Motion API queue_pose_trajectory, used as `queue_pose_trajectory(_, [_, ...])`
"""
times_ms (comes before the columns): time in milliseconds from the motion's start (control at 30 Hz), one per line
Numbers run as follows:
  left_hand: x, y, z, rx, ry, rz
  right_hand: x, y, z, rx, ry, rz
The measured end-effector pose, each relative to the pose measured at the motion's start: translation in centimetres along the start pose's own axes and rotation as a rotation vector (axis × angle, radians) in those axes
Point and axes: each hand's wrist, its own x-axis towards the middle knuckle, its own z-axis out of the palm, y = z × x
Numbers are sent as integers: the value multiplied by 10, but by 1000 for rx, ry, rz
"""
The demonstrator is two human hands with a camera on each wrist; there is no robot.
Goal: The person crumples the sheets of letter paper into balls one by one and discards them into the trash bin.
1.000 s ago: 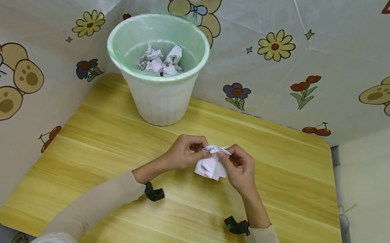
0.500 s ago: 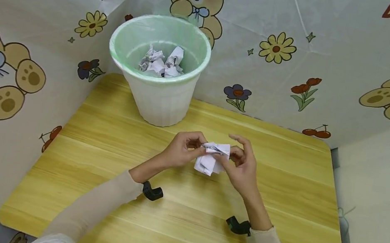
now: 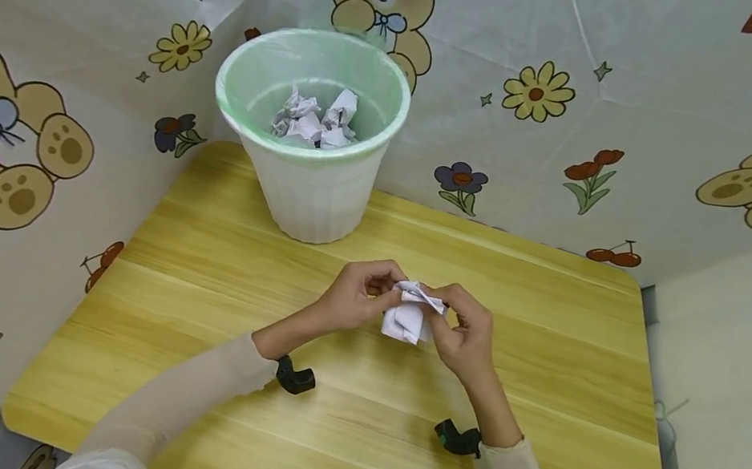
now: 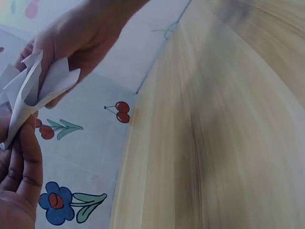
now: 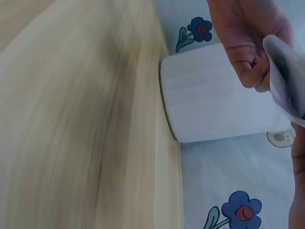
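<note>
A creased, partly folded piece of white paper [image 3: 405, 320] is held between both hands above the middle of the table. My left hand [image 3: 354, 296] pinches its left edge between thumb and curled fingers. On the other side my right hand [image 3: 466, 333] pinches the upper right part. Seen from the left wrist, the paper [image 4: 28, 95] has several layers standing apart, with the left hand [image 4: 21, 181] below it and the right hand [image 4: 78, 40] above. In the right wrist view the paper [image 5: 285, 81] is cut off by the frame's edge.
A white bin [image 3: 318, 202] with a pale green lining stands at the table's back left. Crumpled paper pieces [image 3: 308, 127] lie inside it. The wooden table [image 3: 547, 357] has a patterned curtain [image 3: 637, 47] behind it and at its sides. Small black cameras [image 3: 457, 438] sit at both wrists.
The right index finger, lifted off half a second ago, is back down on the paper. The paper's upper right part has tilted and folded differently. The left hand keeps its pinch.
</note>
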Motion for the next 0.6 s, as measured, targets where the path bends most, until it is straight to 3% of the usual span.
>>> queue_pose_trajectory(100, [4, 0, 1, -38, 8, -53, 1, 0, -5, 63, -18, 40])
queue_pose_trajectory(233, [6, 4, -2, -110, -18, -186, 1, -3, -12, 162, -72, 121])
queue_pose_trajectory(300, [6, 6, -3, -175, -35, -263, 1, -3, -14, 153, -96, 91])
queue_pose_trajectory(367, [5, 7, -3, -262, -40, -327, 2, -1, -14, 88, -111, 26])
queue_pose_trajectory(433, [4, 7, -3, -354, -29, -357, 3, -2, -14, -41, -118, -64])
queue_pose_trajectory(500, [3, 6, -3, -430, -14, -353, 5, -5, -13, -190, -120, -158])
queue_pose_trajectory(600, [3, 8, -3, -468, -13, -315, 8, -12, -12, -355, -134, -260])
